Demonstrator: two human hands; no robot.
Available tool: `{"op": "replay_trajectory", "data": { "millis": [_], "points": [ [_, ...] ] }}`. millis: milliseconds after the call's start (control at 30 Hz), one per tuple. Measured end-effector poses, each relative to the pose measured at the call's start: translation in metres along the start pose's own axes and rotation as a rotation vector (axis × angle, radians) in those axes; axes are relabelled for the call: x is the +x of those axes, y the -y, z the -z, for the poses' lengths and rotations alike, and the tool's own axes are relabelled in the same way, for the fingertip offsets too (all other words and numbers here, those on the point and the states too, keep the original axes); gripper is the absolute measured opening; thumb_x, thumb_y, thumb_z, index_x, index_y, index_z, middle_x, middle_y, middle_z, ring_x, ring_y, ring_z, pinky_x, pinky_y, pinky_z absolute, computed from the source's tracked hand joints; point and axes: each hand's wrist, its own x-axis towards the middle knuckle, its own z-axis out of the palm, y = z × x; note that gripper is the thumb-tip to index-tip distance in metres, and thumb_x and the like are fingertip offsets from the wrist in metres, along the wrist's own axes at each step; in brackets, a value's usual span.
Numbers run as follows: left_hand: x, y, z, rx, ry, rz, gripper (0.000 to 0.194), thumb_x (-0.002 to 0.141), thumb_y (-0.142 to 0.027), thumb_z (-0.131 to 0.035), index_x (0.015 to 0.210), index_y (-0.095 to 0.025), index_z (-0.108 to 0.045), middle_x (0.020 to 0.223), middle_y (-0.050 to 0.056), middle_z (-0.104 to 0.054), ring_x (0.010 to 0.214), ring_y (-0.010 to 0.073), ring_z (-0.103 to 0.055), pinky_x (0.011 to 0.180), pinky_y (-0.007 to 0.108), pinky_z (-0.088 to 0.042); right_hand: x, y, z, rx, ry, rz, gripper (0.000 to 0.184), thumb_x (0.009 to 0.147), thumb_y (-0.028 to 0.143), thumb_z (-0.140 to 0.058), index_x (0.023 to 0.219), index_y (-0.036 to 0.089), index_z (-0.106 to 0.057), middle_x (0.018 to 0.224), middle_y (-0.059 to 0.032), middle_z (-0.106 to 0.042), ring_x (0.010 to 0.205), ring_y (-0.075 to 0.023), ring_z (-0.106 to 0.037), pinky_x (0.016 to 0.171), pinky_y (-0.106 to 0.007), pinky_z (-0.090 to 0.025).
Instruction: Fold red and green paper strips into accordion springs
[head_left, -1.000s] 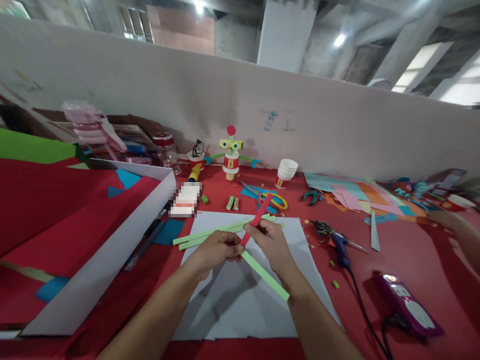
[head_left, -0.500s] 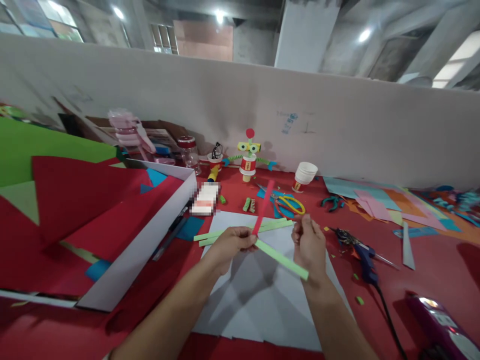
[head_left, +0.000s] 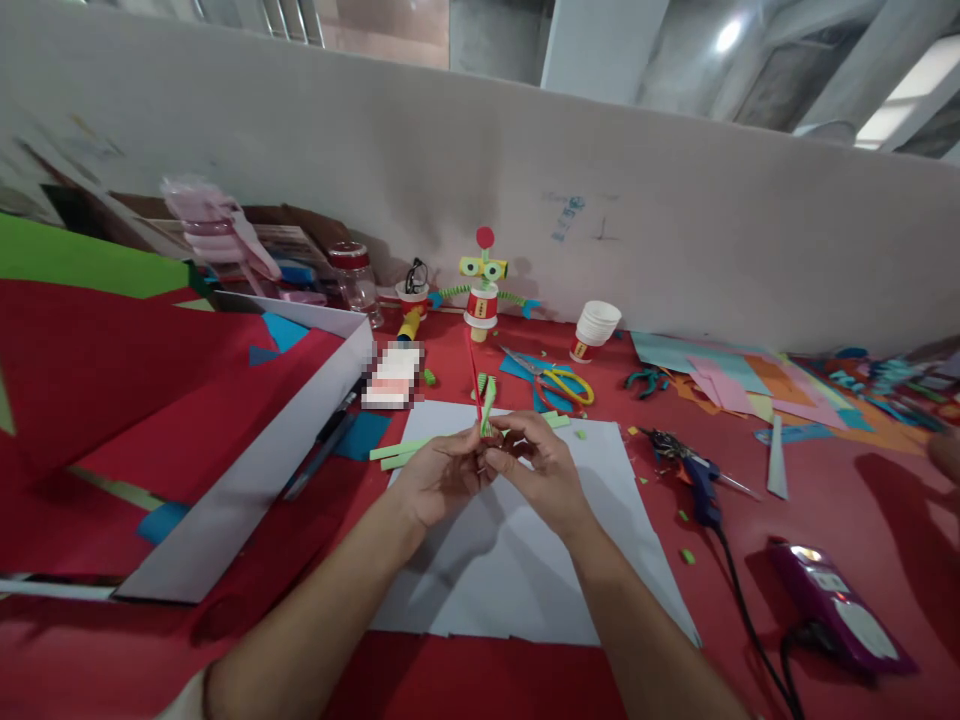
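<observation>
My left hand (head_left: 439, 478) and my right hand (head_left: 541, 470) meet above the grey paper sheet (head_left: 525, 570), fingers pinched together on the joined ends of two paper strips. A thin red strip (head_left: 472, 375) and a green strip (head_left: 487, 403) stand up from the pinch, almost side by side. Two more green strips (head_left: 401, 452) lie flat on the sheet's far edge, just behind my hands. Both hands are closed on the strips.
A paper-cup robot figure (head_left: 481, 294), stacked cups (head_left: 595, 331), scissors (head_left: 559, 380), a glue gun (head_left: 697, 478) with cord, a purple device (head_left: 836, 604) and coloured paper (head_left: 742, 380) lie around. A white-edged box of red sheets (head_left: 247, 470) fills the left. Another person's hand (head_left: 946, 458) shows at right.
The green strip, which pointed down to the right, now stands up beside the red strip. My right hand moved back in to the left hand and both pinch the joint.
</observation>
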Motion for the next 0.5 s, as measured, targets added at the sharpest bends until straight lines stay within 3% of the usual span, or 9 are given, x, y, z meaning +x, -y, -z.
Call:
{"op": "replay_trajectory", "data": {
  "millis": [200, 367, 500],
  "points": [
    [-0.0031, 0.0012, -0.0024, 0.048, 0.017, 0.011, 0.008, 0.074, -0.011, -0.062, 0.066, -0.011, -0.065, 0.062, 0.003, -0.062, 0.057, 0.0098, -0.058, 0.064, 0.022, -0.050, -0.0018, 0.0046, -0.0077, -0.192, -0.094, 0.147, 0.017, 0.077, 0.021, -0.066, 0.095, 0.023, -0.067, 0.088, -0.0036, -0.058, 0.074, -0.0146, -0.057, 0.065, -0.028, -0.049],
    [-0.0074, 0.0031, -0.0078, 0.042, 0.026, 0.025, 0.009, 0.073, -0.010, -0.062, 0.064, -0.012, -0.066, 0.062, 0.003, -0.062, 0.055, 0.0086, -0.057, 0.062, 0.021, -0.049, -0.0030, 0.0050, -0.0081, -0.231, -0.130, 0.181, 0.010, 0.076, 0.018, -0.066, 0.084, 0.024, -0.068, 0.082, -0.0028, -0.056, 0.069, -0.0147, -0.055, 0.062, -0.028, -0.048],
    [-0.0070, 0.0052, -0.0087, 0.020, 0.002, 0.040, 0.011, 0.072, -0.007, -0.062, 0.063, -0.011, -0.065, 0.061, 0.002, -0.062, 0.054, 0.0070, -0.056, 0.059, 0.018, -0.048, -0.0057, 0.0022, -0.0074, -0.267, -0.132, 0.212, 0.016, 0.077, 0.010, -0.059, 0.080, 0.023, -0.067, 0.087, -0.0038, -0.058, 0.075, -0.0160, -0.056, 0.066, -0.029, -0.048]
  ]
}}
